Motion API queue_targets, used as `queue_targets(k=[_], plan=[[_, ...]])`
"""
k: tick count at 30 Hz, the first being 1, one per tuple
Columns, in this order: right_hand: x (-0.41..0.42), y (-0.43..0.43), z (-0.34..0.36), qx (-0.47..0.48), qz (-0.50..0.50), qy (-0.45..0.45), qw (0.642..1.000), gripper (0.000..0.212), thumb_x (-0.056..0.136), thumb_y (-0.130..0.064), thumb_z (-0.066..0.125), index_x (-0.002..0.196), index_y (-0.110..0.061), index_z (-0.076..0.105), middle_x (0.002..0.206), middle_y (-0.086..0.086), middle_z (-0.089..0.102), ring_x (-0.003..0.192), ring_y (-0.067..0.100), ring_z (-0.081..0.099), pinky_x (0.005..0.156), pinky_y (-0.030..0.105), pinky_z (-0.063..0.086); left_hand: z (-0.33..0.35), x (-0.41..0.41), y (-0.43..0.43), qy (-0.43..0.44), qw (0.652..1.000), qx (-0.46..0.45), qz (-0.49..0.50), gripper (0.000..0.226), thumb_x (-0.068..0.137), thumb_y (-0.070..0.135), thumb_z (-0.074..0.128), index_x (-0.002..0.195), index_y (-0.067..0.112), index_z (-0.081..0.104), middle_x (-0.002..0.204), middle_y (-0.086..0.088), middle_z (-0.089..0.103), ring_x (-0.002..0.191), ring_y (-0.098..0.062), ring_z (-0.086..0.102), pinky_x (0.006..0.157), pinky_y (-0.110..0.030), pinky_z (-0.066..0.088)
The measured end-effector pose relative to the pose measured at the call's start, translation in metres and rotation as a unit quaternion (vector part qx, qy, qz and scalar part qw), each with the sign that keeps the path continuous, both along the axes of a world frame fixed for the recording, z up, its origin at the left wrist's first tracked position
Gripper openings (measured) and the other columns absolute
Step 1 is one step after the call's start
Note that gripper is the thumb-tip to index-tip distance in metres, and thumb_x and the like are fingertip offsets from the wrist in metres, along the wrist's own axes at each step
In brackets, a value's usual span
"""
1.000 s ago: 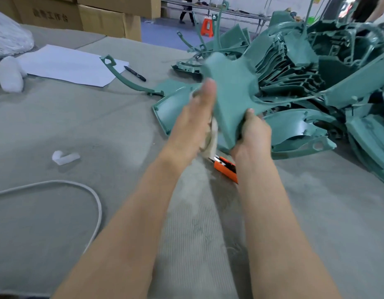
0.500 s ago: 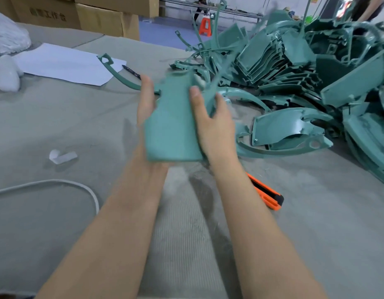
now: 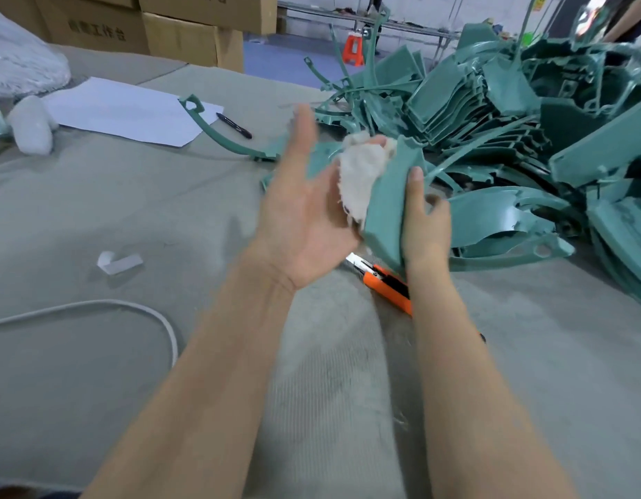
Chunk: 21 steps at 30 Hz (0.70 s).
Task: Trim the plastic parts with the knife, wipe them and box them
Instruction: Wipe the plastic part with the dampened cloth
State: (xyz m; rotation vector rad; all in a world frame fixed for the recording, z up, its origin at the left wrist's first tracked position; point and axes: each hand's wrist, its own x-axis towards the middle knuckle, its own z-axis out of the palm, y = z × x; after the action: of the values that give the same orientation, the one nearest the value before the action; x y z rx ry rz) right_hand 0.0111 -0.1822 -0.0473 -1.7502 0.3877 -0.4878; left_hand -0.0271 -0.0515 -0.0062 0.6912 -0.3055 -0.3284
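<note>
Rag point(image 3: 360, 171) lies on left hand point(image 3: 304, 217), right hand point(image 3: 425, 221) grips green part point(image 3: 388, 201)

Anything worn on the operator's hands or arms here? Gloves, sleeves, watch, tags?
Nothing worn that shows. The left hand and right hand are bare: no gloves, no rings visible. The left forearm and right forearm are bare down to the bottom edge of the frame: no sleeves, watch, wristband or markings. The left thumb is blurred, so fine detail there cannot be checked.
</note>
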Motion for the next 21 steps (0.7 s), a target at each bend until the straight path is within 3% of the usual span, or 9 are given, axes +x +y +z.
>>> queue_targets(k=[2,3,5,7,9,12,14,18,21], plan=[[-0.002,-0.011,-0.004,-0.033,-0.022,0.000,0.999,0.065,0.089,-0.068,0.045,0.130,-0.017,0.048,0.101,-0.013,0.055,0.091,0.009,0.052,0.072,0.025,0.038,-0.007,0.002,0.000,-0.037,0.997,0.059,-0.028,0.039,0.092,0.032,0.050,0.120,0.007,0.059,0.131,-0.013,0.057,0.121,-0.024,0.055,0.108,-0.041,0.040],[-0.002,-0.009,-0.005,-0.064,-0.013,-0.007,0.998,0.058,0.089,-0.068,0.047,0.123,-0.022,0.050,0.093,-0.019,0.052,0.088,0.007,0.053,0.070,0.023,0.038,-0.009,0.004,0.003,-0.050,0.995,0.082,-0.013,0.035,0.095,0.033,0.046,0.105,0.011,0.070,0.116,-0.009,0.068,0.109,-0.019,0.064,0.097,-0.034,0.050],[-0.003,0.005,-0.003,-0.105,0.046,-0.016,0.993,0.045,0.090,-0.067,0.048,0.112,-0.028,0.053,0.099,-0.020,0.060,0.091,0.003,0.060,0.072,0.024,0.044,-0.008,0.010,0.015,-0.042,0.998,0.039,0.002,0.022,0.087,0.031,0.062,0.095,0.012,0.072,0.098,-0.007,0.071,0.091,-0.019,0.068,0.083,-0.031,0.054],[-0.006,0.019,-0.001,-0.121,0.105,-0.006,0.987,0.063,0.090,-0.067,0.045,0.133,-0.023,0.052,0.130,-0.005,0.061,0.111,0.010,0.060,0.092,0.030,0.048,-0.005,0.014,0.027,-0.027,0.999,-0.032,-0.016,0.061,0.062,0.032,0.080,0.111,0.007,0.054,0.107,-0.014,0.059,0.098,-0.027,0.057,0.091,-0.036,0.046],[-0.008,0.025,0.000,-0.135,0.111,-0.003,0.985,0.073,0.090,-0.068,0.045,0.144,-0.019,0.044,0.139,-0.002,0.055,0.122,0.015,0.055,0.100,0.032,0.044,-0.006,0.018,0.032,-0.025,0.999,-0.007,-0.026,0.070,0.062,0.031,0.078,0.120,0.008,0.046,0.117,-0.016,0.051,0.104,-0.028,0.051,0.097,-0.039,0.041],[-0.008,0.019,0.000,-0.143,0.094,-0.030,0.985,0.050,0.089,-0.065,0.050,0.120,-0.027,0.059,0.106,-0.016,0.067,0.096,0.004,0.063,0.082,0.029,0.049,-0.014,0.022,0.028,0.004,0.992,0.127,0.021,0.042,0.080,0.026,0.063,0.118,0.007,0.059,0.106,-0.012,0.067,0.091,-0.022,0.067,0.084,-0.034,0.055],[-0.007,0.012,-0.001,-0.159,0.050,-0.049,0.985,0.050,0.085,-0.066,0.055,0.117,-0.029,0.055,0.094,-0.024,0.060,0.087,0.001,0.059,0.079,0.027,0.046,-0.021,0.027,0.023,0.029,0.980,0.185,0.062,0.020,0.091,0.017,0.056,0.107,0.009,0.065,0.095,-0.006,0.073,0.080,-0.018,0.071,0.071,-0.030,0.058],[-0.010,0.002,-0.002,-0.178,-0.004,-0.024,0.984,0.076,0.075,-0.072,0.063,0.133,-0.026,0.044,0.105,-0.006,0.064,0.098,0.020,0.063,0.084,0.040,0.052,-0.033,0.033,0.017,-0.024,0.924,0.337,0.177,0.008,0.093,0.013,0.060,0.092,0.012,0.067,0.091,-0.003,0.073,0.084,-0.019,0.070,0.083,-0.037,0.055],[-0.009,-0.002,-0.002,-0.163,-0.015,-0.031,0.986,0.074,0.075,-0.070,0.065,0.130,-0.025,0.044,0.110,-0.003,0.064,0.099,0.022,0.063,0.085,0.044,0.053,-0.038,0.035,0.016,-0.089,0.853,0.447,0.255,0.030,0.090,0.029,0.066,0.101,0.001,0.067,0.102,-0.015,0.071,0.096,-0.031,0.067,0.090,-0.041,0.053]])
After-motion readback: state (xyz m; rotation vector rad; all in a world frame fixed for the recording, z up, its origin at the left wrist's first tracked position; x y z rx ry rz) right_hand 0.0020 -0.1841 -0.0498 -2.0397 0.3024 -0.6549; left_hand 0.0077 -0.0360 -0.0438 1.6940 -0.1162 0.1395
